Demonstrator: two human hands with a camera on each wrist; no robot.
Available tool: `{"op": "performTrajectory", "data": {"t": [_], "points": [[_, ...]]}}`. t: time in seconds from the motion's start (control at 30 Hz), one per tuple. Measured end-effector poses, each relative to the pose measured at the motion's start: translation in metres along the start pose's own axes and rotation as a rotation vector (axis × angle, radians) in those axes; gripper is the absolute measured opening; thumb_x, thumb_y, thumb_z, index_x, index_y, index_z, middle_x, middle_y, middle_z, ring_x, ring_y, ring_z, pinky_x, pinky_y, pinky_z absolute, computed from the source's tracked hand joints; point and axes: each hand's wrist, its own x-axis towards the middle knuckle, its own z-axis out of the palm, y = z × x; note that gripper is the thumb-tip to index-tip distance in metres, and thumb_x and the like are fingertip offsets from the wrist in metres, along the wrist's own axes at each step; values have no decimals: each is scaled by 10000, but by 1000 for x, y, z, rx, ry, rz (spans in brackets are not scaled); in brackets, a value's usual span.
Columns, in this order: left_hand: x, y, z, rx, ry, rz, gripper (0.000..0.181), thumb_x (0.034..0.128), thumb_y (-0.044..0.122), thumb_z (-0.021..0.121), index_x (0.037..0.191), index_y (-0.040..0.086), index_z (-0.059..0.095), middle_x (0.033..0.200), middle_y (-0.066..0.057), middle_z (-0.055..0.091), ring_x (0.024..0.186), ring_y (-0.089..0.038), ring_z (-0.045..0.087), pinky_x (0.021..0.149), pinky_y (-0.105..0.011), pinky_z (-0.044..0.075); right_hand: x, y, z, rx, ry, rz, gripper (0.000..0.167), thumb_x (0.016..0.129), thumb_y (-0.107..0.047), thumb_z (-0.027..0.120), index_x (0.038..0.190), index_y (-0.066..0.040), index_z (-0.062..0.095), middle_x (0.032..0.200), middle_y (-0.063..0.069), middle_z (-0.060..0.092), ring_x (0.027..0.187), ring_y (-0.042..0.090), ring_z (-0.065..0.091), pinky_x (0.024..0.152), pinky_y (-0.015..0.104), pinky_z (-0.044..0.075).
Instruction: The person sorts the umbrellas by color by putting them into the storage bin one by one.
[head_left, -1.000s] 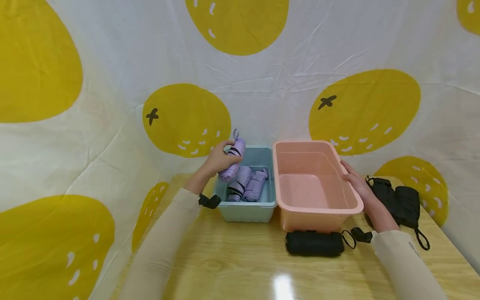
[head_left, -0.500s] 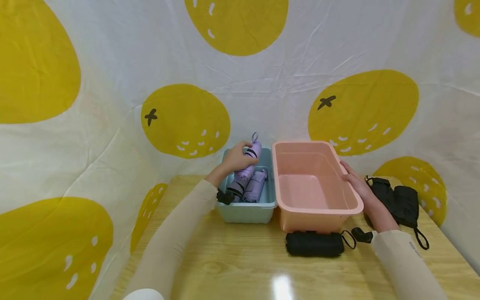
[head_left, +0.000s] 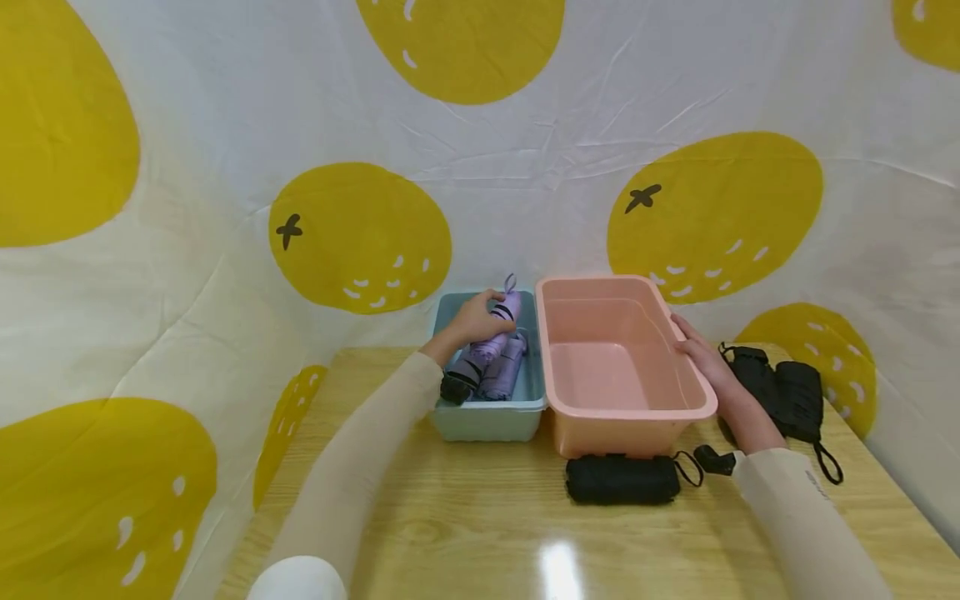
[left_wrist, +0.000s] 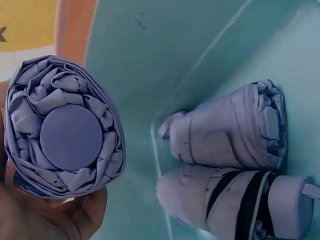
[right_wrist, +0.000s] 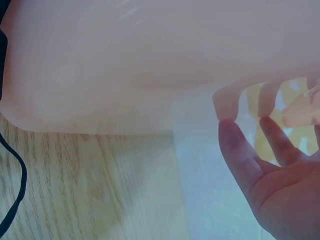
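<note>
My left hand (head_left: 474, 321) grips a folded purple umbrella (head_left: 491, 347) over the blue bin (head_left: 487, 427), its wrist loop pointing up and away. In the left wrist view the round end of this umbrella (left_wrist: 71, 137) faces the camera. Below it, two more folded purple umbrellas, one plain (left_wrist: 220, 130) and one with black stripes (left_wrist: 187, 192), lie side by side on the bin's floor. My right hand (head_left: 708, 367) touches the outer right side of the pink bin (head_left: 637, 414); in the right wrist view its fingertips (right_wrist: 228, 126) meet the glossy wall.
A folded black umbrella (head_left: 622, 480) lies in front of the pink bin. More black folded umbrellas (head_left: 799, 398) lie right of my right forearm. Both bins stand side by side on a wooden table (head_left: 450, 508), before a hanging cloth (head_left: 502, 225) printed with yellow fruit.
My left hand has carried the purple umbrella rightward and slightly lower, from the blue bin's left side to above its middle. The right hand stays against the pink bin. The head view has shifted slightly.
</note>
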Motion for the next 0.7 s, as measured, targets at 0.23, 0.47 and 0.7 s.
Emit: {"op": "performTrajectory", "data": {"t": [0.23,0.47,0.7], "points": [[13,-13,13,108,-27,-20,617,809,365,738,1351,169,519,1219,-109,586,953,-253,539,784,-386,468,2,3,-2,-22,13,9,636,1079,-238,324,1554,-237,-100,1602,141,-122,1428,369,99,908,157,413],[17,-29,20,159,-44,-78,594,810,352,727,1330,148,525,1278,-119,560,1006,-256,528,845,-399,464,2,4,3,-1,5,9,649,1076,-232,346,1556,-228,-90,1600,154,-118,1345,181,297,907,174,416],[21,-39,29,181,-89,-92,607,800,358,735,1330,151,524,1282,-116,563,1037,-246,534,879,-386,460,1,-1,0,-30,18,16,631,1080,-234,318,1549,-234,-105,1600,142,-125,1427,351,106,897,149,396]]}}
